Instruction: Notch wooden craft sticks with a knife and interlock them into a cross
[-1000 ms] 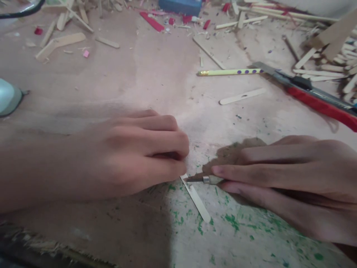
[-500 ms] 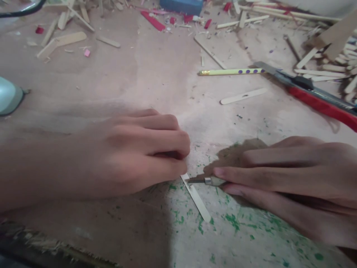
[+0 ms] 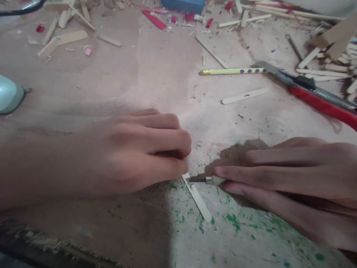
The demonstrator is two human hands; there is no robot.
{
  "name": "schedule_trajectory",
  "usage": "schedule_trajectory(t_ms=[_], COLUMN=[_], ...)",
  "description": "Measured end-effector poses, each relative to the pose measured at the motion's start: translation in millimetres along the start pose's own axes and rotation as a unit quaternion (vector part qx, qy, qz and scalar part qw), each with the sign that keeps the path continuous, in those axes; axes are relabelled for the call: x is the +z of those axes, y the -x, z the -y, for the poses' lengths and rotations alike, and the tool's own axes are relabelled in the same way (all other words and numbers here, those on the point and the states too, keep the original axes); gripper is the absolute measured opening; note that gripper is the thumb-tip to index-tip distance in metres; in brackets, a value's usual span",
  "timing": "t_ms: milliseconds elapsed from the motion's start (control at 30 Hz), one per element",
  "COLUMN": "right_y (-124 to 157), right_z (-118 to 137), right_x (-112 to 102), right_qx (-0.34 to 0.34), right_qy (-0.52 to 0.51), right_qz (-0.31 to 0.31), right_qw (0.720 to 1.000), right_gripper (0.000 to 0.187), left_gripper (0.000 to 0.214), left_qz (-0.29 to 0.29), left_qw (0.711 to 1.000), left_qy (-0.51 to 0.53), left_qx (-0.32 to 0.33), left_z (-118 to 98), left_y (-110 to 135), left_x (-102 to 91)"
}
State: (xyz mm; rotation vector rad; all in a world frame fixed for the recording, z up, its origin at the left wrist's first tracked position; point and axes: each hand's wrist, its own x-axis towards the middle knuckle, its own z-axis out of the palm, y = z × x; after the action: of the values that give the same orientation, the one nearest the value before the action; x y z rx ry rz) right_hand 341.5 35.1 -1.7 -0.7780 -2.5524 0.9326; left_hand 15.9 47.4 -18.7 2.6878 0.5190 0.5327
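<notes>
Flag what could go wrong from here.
1. Slip: the carving tool in the right hand points leftward, its tip close to the left hand, so a slip could cut a finger.
2. Snap: the wooden stick is notched down to a narrow strip beside that tip, so extra pressure might break it there.
3. Shift: the stick's near end lies unheld, so it could swivel under side load.
</notes>
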Motion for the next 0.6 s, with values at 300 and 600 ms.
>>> schedule_trajectory(t_ms=[300, 600], right_y=[3, 7], right_z=[11, 13], right_x=[-5, -6], right_qx=[0.041, 0.038], right_qy=[0.041, 0.147], right_qz=[0.004, 0.002], right_qw=[0.998, 0.988], right_gripper=[0.031, 0.024], left_gripper=[0.037, 0.036], left_qz=[-0.033, -0.056], left_qw=[0.998, 0.996], left_qy=[0.027, 0.031], left_qx=[-0.04, -0.064], left_z=[-7, -9], left_y=[0, -3], left_x=[3.3, 10.8])
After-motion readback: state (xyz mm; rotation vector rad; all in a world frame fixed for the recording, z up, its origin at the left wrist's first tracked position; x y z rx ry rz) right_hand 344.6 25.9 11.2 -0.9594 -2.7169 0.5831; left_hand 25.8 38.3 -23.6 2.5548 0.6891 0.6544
